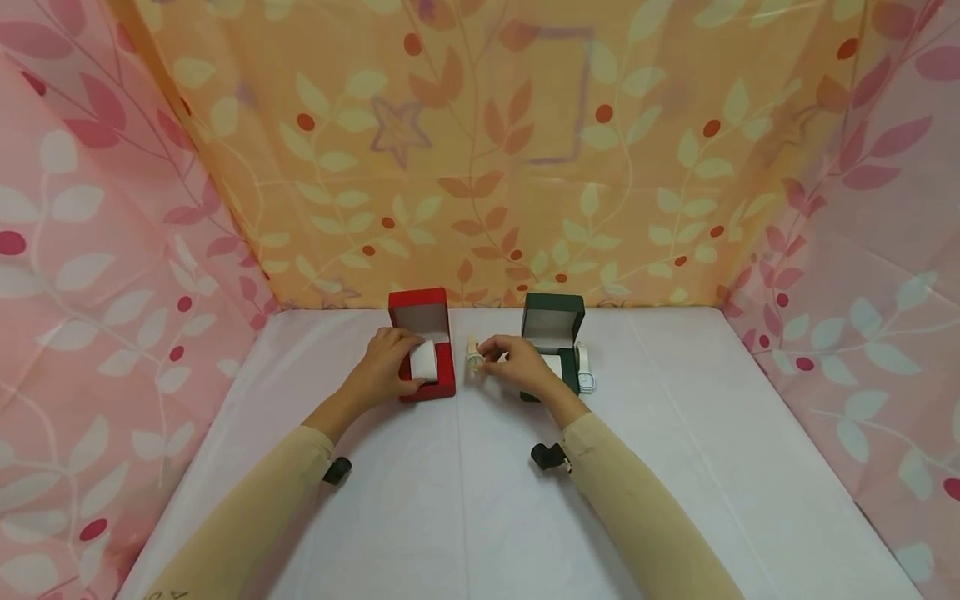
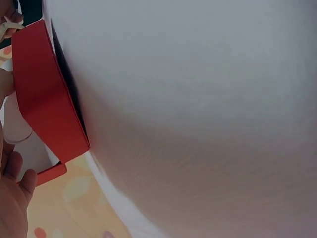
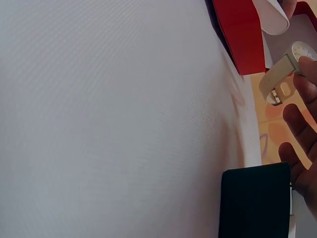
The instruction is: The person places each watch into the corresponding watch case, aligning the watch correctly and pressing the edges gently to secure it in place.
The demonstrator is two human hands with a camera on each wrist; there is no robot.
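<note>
My left hand (image 1: 384, 367) grips a white watch cushion (image 1: 423, 362) at the red watch box (image 1: 448, 375), thumb at the near side and fingers at the far side. In the right wrist view the cushion (image 3: 272, 17) stands up above the box's rim. My right hand (image 1: 521, 362) pinches a cream-strapped wristwatch (image 1: 474, 358) by its round face, between the two boxes. Its strap hangs in a loop with the buckle (image 3: 276, 97) showing in the right wrist view. The dark green watch box (image 1: 553, 323) stands open behind my right wrist, a white cushion (image 1: 553, 365) inside, partly hidden.
A second watch (image 1: 586, 371), white-strapped with a squarish face, stands against the green box's right side. White cloth (image 1: 420, 500) covers the table. Floral fabric hangs behind (image 1: 480, 208) and along both sides. Black wrist cameras (image 1: 550, 456) hang under the sleeves.
</note>
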